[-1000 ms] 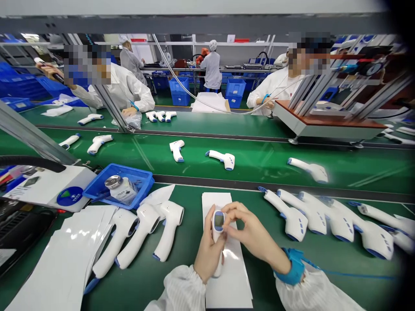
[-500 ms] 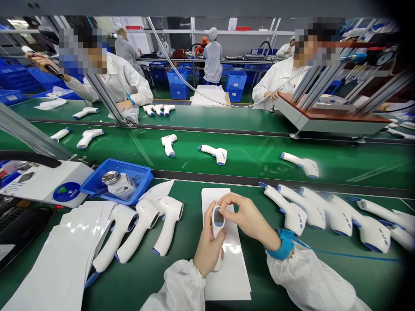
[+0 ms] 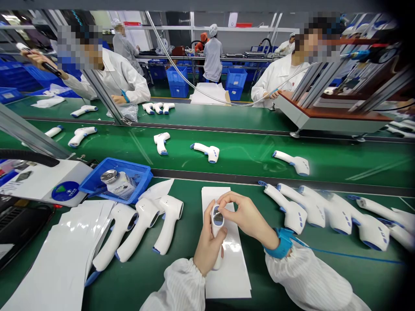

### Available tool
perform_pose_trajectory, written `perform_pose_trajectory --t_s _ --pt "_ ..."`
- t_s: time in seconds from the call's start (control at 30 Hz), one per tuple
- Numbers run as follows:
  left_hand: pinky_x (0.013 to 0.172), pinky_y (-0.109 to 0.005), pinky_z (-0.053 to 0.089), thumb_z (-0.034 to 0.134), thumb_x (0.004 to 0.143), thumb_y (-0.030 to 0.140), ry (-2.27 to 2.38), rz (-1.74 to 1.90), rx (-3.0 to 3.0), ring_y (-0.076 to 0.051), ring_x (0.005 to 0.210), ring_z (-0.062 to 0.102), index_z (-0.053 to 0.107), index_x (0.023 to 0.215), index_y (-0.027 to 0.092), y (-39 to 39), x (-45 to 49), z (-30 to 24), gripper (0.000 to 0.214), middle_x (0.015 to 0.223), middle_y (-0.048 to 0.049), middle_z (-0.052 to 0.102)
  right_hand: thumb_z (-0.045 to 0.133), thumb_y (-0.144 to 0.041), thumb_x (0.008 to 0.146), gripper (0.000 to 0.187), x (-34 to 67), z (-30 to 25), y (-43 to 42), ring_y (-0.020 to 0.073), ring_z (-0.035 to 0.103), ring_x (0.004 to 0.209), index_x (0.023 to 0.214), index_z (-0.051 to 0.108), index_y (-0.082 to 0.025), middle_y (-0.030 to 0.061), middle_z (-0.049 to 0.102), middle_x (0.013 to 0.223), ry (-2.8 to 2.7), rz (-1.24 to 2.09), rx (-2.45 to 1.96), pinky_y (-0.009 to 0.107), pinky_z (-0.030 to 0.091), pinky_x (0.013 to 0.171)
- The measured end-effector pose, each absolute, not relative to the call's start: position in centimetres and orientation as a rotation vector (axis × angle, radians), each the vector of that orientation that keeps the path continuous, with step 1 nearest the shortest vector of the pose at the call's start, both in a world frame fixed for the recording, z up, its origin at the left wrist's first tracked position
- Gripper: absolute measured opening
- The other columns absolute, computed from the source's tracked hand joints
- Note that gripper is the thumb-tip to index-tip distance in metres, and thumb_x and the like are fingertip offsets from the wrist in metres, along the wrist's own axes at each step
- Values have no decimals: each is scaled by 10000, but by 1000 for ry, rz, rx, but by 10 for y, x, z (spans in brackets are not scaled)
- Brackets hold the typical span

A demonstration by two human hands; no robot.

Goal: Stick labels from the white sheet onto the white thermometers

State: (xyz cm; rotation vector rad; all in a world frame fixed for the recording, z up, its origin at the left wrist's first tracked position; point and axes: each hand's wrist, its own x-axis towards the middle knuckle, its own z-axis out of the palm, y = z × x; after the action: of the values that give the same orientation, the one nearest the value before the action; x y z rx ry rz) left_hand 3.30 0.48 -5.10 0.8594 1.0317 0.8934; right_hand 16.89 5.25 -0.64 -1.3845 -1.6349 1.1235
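Note:
A white infrared thermometer (image 3: pixel 215 229) with a small grey display (image 3: pixel 218 217) is held upright over a stack of white sheets (image 3: pixel 228 276). My left hand (image 3: pixel 206 250) wraps round its body, thumb across the front below the display. My right hand (image 3: pixel 246 216), with a blue wrist strap (image 3: pixel 283 244), is closed at the thermometer's top, thumb and forefinger at the display's right and upper edge. Anything small between those fingertips is hidden. To the left lie several thermometers (image 3: pixel 168 224) with their heads toward the far side; to the right lies another row of thermometers (image 3: pixel 293 211).
A blue tray (image 3: pixel 139 196) holding a metal-capped bottle (image 3: pixel 119 183) stands at left, above a fan of white sheets (image 3: pixel 61 259). Beyond runs a green conveyor belt (image 3: pixel 243 151) carrying spaced thermometers. Co-workers in white sit across it. A blue cord (image 3: pixel 353 255) trails right from my strap.
Thermometers on the conveyor have shifted slightly left. Both my hands stay almost in place on the thermometer, and its display looks a little darker.

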Motion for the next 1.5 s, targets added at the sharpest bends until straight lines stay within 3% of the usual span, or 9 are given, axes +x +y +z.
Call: perform_pose_trajectory --t_s 0.07,0.13,0.23,0.93,1.07,1.13,1.3,1.5 --pt "361 -211 392 530 859 364 1004 889 824 -65 408 388 192 1488 280 5 32 -52 719 892 -33 600 589 -145 768 98 169 -6 52 181 639 901 702 602 -216 11 685 911 -1641 1128 -1376 318 466 857" --pt "361 -199 368 477 893 410 990 877 787 -80 377 337 157 1502 252 4 32 -51 706 619 50 484 588 -153 771 96 168 -6 53 184 639 899 700 604 -216 14 686 908 -1648 1124 -1374 323 469 858" --pt "359 -180 340 419 920 455 1010 872 772 -87 359 293 148 1505 244 5 32 -49 678 502 90 382 590 -155 770 95 168 -6 53 185 638 899 698 602 -216 14 686 904 -1651 1111 -1383 322 470 854" --pt "371 -182 365 375 951 371 1007 864 813 -77 370 351 178 1484 295 4 31 -56 573 608 70 452 579 -144 776 106 165 -10 53 173 627 869 702 596 -218 4 674 870 -1676 1060 -1406 308 457 819" --pt "427 -202 459 430 911 338 1002 915 768 -129 565 492 263 1433 285 6 31 -50 550 753 12 500 589 -207 783 15 166 -14 57 172 615 846 792 581 -215 6 656 896 -1616 1166 -1451 331 466 817" --pt "467 -219 507 449 900 371 1010 958 738 -160 702 523 318 1378 273 7 32 -42 505 886 -29 531 615 -257 777 88 164 -15 58 171 616 815 833 562 -216 5 643 885 -1526 1315 -1435 338 482 796" --pt "519 -230 544 441 916 506 1122 991 739 -152 776 532 417 1249 287 10 31 -27 399 1146 -62 513 616 -296 797 90 157 -5 48 179 612 853 808 568 -222 6 617 865 -1478 1340 -1366 333 491 795" --pt "605 -270 571 459 903 496 1244 1069 757 -174 815 579 447 1223 290 12 17 -14 381 951 -33 537 587 -388 856 194 149 3 110 180 628 909 867 598 -195 30 666 936 -1794 1357 -1305 320 492 843"
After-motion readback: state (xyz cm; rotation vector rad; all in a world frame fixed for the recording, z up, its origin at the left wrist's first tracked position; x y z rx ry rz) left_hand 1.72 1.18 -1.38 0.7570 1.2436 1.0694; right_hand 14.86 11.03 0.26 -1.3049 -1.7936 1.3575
